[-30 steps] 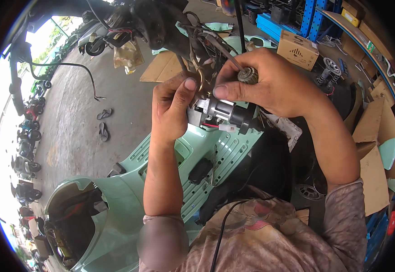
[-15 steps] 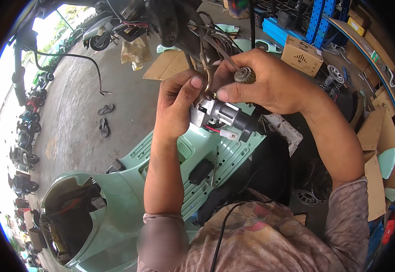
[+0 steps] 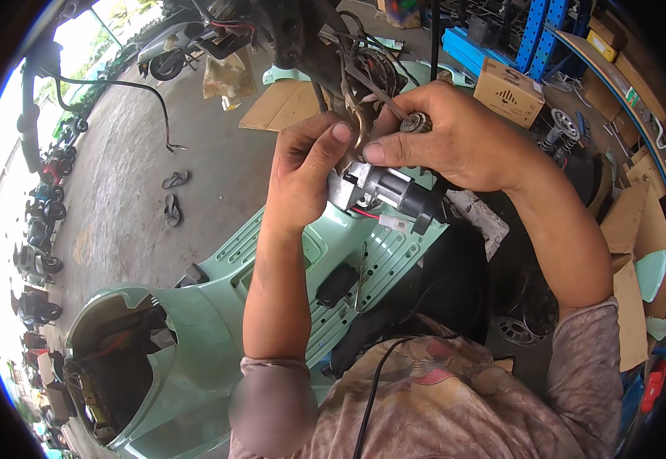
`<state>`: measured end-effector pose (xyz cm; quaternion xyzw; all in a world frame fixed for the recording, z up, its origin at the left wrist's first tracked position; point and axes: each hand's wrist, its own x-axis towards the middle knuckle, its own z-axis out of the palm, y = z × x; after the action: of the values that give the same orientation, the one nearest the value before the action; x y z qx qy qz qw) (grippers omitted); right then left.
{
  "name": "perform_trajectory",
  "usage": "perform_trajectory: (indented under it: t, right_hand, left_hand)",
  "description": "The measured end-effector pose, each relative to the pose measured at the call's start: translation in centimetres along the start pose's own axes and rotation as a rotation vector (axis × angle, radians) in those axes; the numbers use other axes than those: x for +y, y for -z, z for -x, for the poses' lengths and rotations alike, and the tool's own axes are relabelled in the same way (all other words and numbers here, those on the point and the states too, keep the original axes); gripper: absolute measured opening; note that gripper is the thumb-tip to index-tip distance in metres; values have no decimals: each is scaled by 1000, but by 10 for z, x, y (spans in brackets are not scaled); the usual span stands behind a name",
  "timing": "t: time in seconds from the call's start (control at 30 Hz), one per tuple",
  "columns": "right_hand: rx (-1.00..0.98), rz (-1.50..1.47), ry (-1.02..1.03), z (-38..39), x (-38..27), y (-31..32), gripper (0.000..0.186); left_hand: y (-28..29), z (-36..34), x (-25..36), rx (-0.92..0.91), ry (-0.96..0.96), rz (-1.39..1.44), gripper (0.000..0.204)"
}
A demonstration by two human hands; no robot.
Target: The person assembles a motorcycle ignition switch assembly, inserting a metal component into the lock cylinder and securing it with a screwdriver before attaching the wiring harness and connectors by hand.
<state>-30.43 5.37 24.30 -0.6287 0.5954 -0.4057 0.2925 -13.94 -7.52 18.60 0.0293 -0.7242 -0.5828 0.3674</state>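
Observation:
A silver metal ignition lock (image 3: 386, 185) with a black end and a white connector (image 3: 394, 222) on a red wire is up against the frame's metal tubing. My left hand (image 3: 302, 164) is closed around the lock's flat silver side, thumb raised beside a bent brass-coloured tube (image 3: 363, 126). On the lock's upper edge lies the thumb of my right hand (image 3: 455, 138). Its other fingers curl behind, and whatever they pinch is hidden. A knurled round end (image 3: 415, 123) on a thin rod sits between this thumb and forefinger; I cannot tell whether it is gripped.
Below my arms is a mint-green scooter body (image 3: 203, 336) with a slotted floorboard. Dark frame parts (image 3: 291, 34) and loose wiring (image 3: 383, 65) hang ahead. Cardboard boxes (image 3: 509, 92) and blue shelving (image 3: 539, 34) stand right; sandals (image 3: 172, 208) lie on the floor at left.
The lock has shifted slightly right and down, and my left hand has moved slightly right with it. The right thumb remains by its upper edge. My view has shifted a little.

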Motion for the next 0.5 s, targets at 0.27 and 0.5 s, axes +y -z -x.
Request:
perform_trajectory:
  t: [0.27, 0.5]
  right_hand:
    - [39, 96, -22, 0, -2, 2, 35]
    - [82, 57, -45, -1, -3, -2, 40]
  left_hand:
    - [-4, -1, 2, 11, 13, 8, 32]
    - [2, 0, 3, -6, 39, 42, 30]
